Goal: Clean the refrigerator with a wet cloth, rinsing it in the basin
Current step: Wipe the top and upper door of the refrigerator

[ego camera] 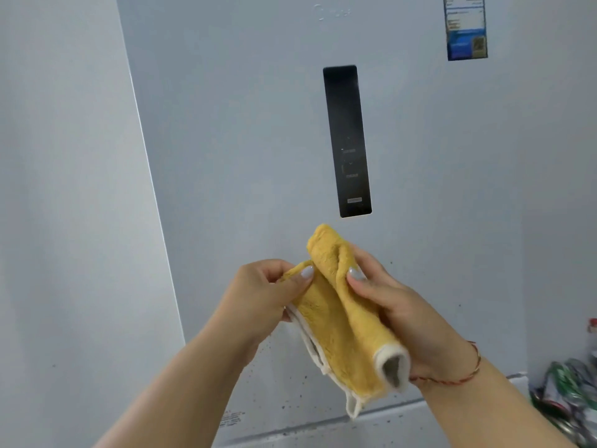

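Both hands, left (258, 299) and right (397, 305), gripped my yellow cloth (339, 318) before the fridge (242, 140), thumbs pinching folds.

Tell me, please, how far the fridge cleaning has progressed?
Done: nothing certain; the basin is not in view. In hand: both the left hand and right hand grip the yellow cloth, folding it before the refrigerator door. Left: dark specks remain low on the door.

Pale wall (64, 189) at left; crumpled, blurred green-and-white packaging (568, 396) at lower right; red thread bracelet (465, 373) on wrist.
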{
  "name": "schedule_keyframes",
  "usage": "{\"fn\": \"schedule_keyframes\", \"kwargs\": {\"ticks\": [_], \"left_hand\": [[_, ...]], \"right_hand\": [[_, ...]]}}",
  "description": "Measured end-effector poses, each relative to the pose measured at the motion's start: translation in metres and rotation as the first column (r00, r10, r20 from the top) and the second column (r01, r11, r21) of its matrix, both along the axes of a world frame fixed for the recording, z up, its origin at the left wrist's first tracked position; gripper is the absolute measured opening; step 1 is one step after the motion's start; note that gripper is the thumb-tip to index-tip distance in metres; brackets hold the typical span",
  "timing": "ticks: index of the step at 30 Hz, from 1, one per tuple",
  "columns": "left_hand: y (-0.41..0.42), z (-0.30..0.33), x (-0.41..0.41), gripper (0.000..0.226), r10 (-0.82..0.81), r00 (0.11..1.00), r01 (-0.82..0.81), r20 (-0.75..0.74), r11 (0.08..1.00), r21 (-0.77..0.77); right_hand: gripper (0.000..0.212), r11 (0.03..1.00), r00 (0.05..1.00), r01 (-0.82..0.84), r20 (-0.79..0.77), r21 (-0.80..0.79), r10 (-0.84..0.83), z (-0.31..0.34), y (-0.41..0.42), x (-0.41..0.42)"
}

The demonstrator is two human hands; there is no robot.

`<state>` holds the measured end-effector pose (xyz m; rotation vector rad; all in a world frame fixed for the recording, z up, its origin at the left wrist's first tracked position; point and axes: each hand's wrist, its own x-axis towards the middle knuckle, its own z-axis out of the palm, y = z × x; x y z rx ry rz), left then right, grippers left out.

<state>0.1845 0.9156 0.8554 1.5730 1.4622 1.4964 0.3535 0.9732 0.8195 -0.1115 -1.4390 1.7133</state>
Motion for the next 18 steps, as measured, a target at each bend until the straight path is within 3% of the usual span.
{"fn": "schedule_keyframes", "kwargs": {"ticks": [2,6,11,15,18], "left_hand": [[-0.002,0.0,-0.004,0.031,-0.013,1.0,0.014,-0.022,1.0,0.02],[-0.008,0.002,-0.01,0.042,-0.09,0.996,0.09,-0.029,0.996,-0.015],[-0.015,0.0,-0.021,0.062,-0.184,0.975,0.195,0.123,0.977,-0.086],[-0.021,0.005,-0.037,0.045,-0.152,0.956,0.173,0.251,0.983,-0.067],[-0.027,0.01,-0.051,0.049,-0.081,0.966,0.11,0.246,0.988,-0.109]], "right_hand": [[0.061,0.996,0.994,-0.066,0.094,0.062,0.06,0.003,0.0,-0.001],[0.059,0.979,0.946,-0.156,0.305,0.13,0.111,0.006,0.008,0.003],[0.054,0.959,0.904,-0.251,0.385,0.131,0.185,0.005,0.018,0.016],[0.062,0.97,0.897,-0.218,0.414,0.109,0.155,0.005,0.027,0.04],[0.068,0.99,0.89,-0.096,0.455,0.105,0.039,0.007,0.035,0.06]]}}
